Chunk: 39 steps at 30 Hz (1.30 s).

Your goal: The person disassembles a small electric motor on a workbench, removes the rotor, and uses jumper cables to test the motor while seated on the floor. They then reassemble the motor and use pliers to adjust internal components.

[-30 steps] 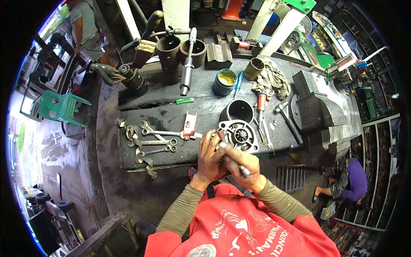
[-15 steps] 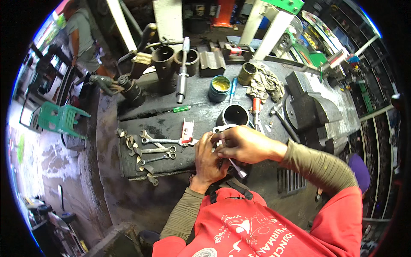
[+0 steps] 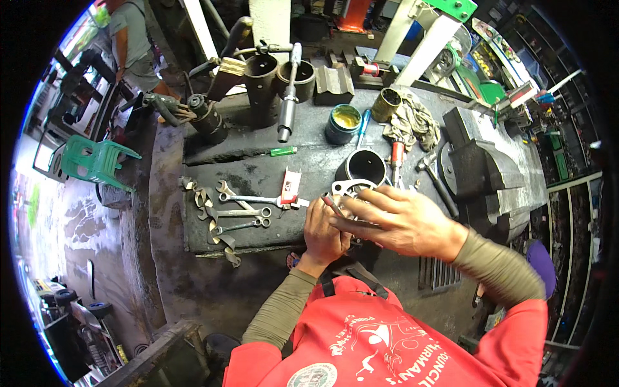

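Green stool (image 3: 97, 161): far left, on the floor beside the workbench (image 3: 309, 132).
Wrenches (image 3: 235, 213): several combination wrenches lie in a loose row on the bench's left part, just left of the hands.
Small carton (image 3: 291, 186): a red and white box lying flat, just above the wrench heads.
Left hand (image 3: 324, 231): curled at the bench's near edge, fingers bent around a thin dark rod-like tool (image 3: 333, 205) whose tip pokes up past the knuckles; what else it grips is hidden by the other hand.
Left forearm: olive sleeve, rising from the lower middle up to the wrist.
Metal flange part (image 3: 351, 188): a pale plate with a round opening, lying on the bench just above the fingertips, partly covered by them.
Black cylinder (image 3: 361, 168): stands open-topped right behind the flange part.
Right hand (image 3: 400, 219): fingers spread and stretched leftward, laid over the left hand's fingers; not closed, no grip visible.
Right forearm: olive sleeve, coming in from the lower right, bent across the chest.
Hammer (image 3: 435, 177): lies to the right of the cylinder.
Bench vise (image 3: 483, 171): dark, bulky, at the bench's right end.
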Each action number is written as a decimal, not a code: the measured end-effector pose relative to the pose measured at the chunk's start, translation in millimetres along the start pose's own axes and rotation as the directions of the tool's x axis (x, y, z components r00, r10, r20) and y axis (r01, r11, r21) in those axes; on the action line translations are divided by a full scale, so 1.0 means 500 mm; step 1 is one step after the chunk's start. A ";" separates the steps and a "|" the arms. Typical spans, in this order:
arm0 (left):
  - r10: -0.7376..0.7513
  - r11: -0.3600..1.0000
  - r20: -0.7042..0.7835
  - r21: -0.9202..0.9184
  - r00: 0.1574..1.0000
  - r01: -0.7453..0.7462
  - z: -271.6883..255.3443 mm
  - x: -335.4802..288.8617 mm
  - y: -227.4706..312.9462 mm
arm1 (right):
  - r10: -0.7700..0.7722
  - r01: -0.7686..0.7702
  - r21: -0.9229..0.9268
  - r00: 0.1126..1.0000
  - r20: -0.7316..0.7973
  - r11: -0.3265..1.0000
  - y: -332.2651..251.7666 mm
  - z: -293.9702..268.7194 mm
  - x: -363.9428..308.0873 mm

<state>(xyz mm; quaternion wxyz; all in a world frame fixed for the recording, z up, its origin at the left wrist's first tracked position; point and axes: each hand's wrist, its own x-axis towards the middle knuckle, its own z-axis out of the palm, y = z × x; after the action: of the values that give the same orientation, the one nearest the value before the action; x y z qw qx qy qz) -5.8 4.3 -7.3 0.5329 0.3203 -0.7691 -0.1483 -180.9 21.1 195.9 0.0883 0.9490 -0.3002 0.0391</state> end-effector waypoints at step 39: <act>0.007 0.999 0.024 0.047 1.000 -0.009 0.003 -0.008 -0.014 | 0.314 -0.506 0.224 0.765 0.562 0.833 0.011 -0.047 0.111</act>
<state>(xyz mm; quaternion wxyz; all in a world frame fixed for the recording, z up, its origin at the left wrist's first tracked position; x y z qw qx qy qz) -4.1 1.5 -14.8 0.5165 0.3278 -0.7800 -0.1320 -139.3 -9.9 226.9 -0.1808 0.8339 -0.5035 -0.1360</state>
